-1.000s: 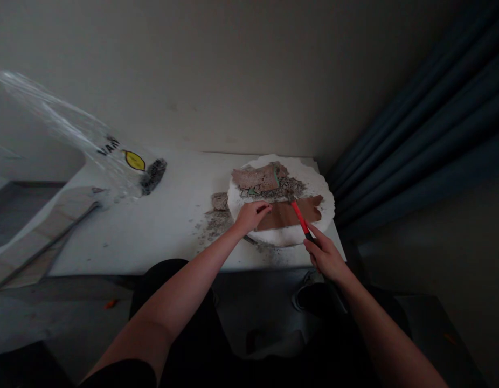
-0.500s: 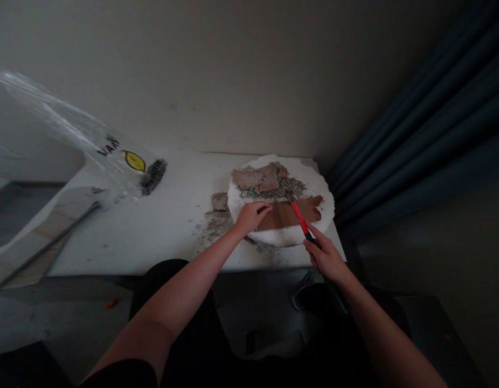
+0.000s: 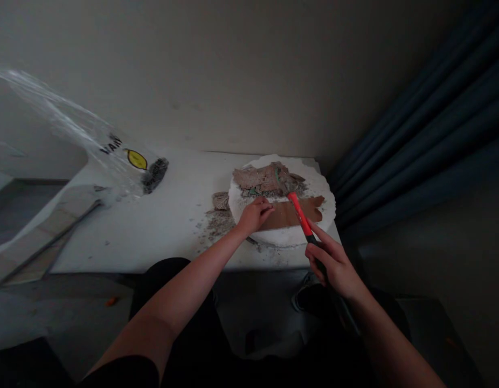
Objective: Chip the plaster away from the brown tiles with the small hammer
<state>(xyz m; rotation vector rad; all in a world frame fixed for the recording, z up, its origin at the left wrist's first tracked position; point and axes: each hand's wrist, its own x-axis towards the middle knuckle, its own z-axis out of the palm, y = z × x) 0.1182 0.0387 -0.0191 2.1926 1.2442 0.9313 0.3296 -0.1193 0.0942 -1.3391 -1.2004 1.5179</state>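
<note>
My right hand [image 3: 330,258] is wrapped round the black grip of a hammer [image 3: 299,211] with a red shaft. Its greyish head is raised just above crumbled grey-brown bits and looks slightly blurred. Near the left end of a brown cardboard strip [image 3: 292,213], my left hand [image 3: 255,214] is closed in a pinch; whatever its fingertips hold is too small to make out. Behind the strip lies a cracked, textured brown sheet [image 3: 255,178] with some green pieces. All of this rests on a round white board [image 3: 318,180] with a ragged edge.
The board stands on a white table [image 3: 132,237] with grit [image 3: 217,223] and a rough chunk [image 3: 220,201] to its left. A clear plastic bag [image 3: 128,161] with dark contents stands further left, near a flat panel [image 3: 43,237]. A dark curtain [image 3: 411,118] hangs right.
The hammer's head has risen away from the cardboard's far edge, and my right hand has shifted slightly nearer to me. My left hand has barely moved.
</note>
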